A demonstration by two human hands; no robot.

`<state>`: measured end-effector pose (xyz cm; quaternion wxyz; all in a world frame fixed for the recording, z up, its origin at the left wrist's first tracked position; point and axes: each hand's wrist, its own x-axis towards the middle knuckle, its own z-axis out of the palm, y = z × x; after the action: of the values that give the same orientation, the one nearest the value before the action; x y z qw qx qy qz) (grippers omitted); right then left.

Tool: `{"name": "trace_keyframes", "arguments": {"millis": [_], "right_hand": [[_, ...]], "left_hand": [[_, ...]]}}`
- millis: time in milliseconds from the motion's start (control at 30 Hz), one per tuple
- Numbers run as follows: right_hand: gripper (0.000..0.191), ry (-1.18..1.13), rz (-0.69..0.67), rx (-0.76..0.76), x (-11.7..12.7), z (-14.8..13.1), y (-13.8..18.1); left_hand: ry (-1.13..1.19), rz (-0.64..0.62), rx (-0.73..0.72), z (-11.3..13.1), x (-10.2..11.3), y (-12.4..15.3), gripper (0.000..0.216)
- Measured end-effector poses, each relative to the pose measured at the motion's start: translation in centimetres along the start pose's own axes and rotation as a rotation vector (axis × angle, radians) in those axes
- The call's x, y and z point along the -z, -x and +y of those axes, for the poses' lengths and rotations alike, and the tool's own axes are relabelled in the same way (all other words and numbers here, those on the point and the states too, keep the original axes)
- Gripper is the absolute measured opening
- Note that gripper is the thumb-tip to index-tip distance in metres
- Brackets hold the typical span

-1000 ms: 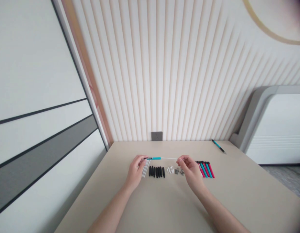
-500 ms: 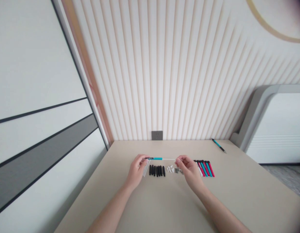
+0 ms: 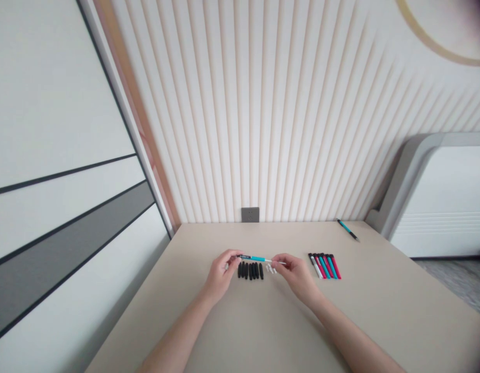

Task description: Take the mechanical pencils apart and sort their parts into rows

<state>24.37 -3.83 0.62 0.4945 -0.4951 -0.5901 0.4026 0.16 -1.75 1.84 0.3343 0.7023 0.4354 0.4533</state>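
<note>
My left hand point(image 3: 221, 273) pinches the black end of a blue pen barrel point(image 3: 257, 258), held nearly level above the table. From the barrel's right end comes a thin white pen refill point(image 3: 267, 260), which my right hand point(image 3: 297, 275) grips between thumb and fingers close to the barrel. A bit of the refill shows past the fingertips. Just below the barrel lies a row of several black pen grips point(image 3: 250, 271). Small white pieces point(image 3: 271, 269) lie beside them, partly covered by my right hand.
Several white, red and blue pen barrels point(image 3: 325, 266) with black ends lie in a row right of my hands. Farther back on the table point(image 3: 240, 331) is a blue and black pen point(image 3: 347, 230). A ribbed wall with a dark socket point(image 3: 250, 214) stands behind.
My right hand has moved left, nearer the barrel, and less of the refill shows between them. The barrel has shifted slightly right and down. My left hand keeps its hold.
</note>
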Motion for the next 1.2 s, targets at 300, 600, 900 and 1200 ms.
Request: {"name": "trace_keyframes", "arguments": {"millis": [300,600,900,1200], "right_hand": [[0.032,0.117,0.0,0.036,0.02,0.27,-0.01],[0.029,0.194,-0.046,0.049,0.18,-0.2,0.49],[0.041,0.269,-0.081,0.044,0.14,-0.09,0.56],[0.03,0.302,-0.045,0.073,0.38,-0.39,0.37]], "left_hand": [[-0.096,-0.094,-0.065,0.34,-0.18,0.05,0.023],[-0.126,-0.114,-0.051,0.41,0.0,-0.07,0.024],[-0.151,-0.21,-0.088,-0.03,-0.34,-0.09,0.024],[-0.244,-0.133,-0.146,-0.37,0.37,-0.47,0.019]]}}
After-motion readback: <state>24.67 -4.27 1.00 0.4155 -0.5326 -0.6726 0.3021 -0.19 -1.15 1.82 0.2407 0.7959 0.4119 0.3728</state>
